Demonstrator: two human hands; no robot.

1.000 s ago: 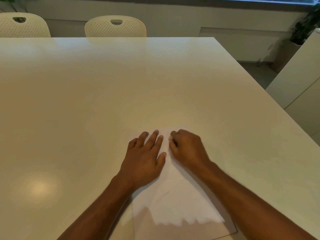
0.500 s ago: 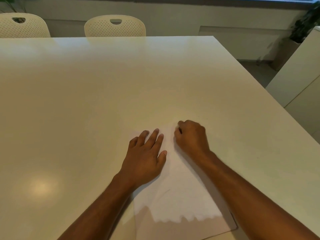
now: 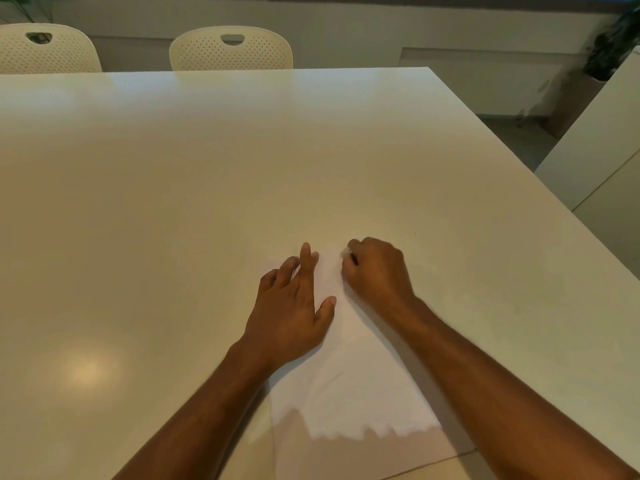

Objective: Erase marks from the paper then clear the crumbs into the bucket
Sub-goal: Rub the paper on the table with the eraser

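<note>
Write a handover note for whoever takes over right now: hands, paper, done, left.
Left hand: flat, fingers straight, pressing the white paper sheet onto the glossy cream table.
Right hand: curled round a small white eraser, at the sheet's far end.
Done: cannot tell how much is erased; a faint grey pencil stroke shows mid-sheet.
Left: finish erasing, then clear the crumbs. No bucket is in view.

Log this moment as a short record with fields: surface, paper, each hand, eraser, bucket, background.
surface: pale table
paper: white sheet flat near the table's front edge, a faint pencil line near its middle
left hand: left hand palm down on the sheet, fingers straight
right hand: right hand curled at the sheet's far end
eraser: small white eraser in the right hand's grip
bucket: not in view
background: two cream chairs behind the table
</note>
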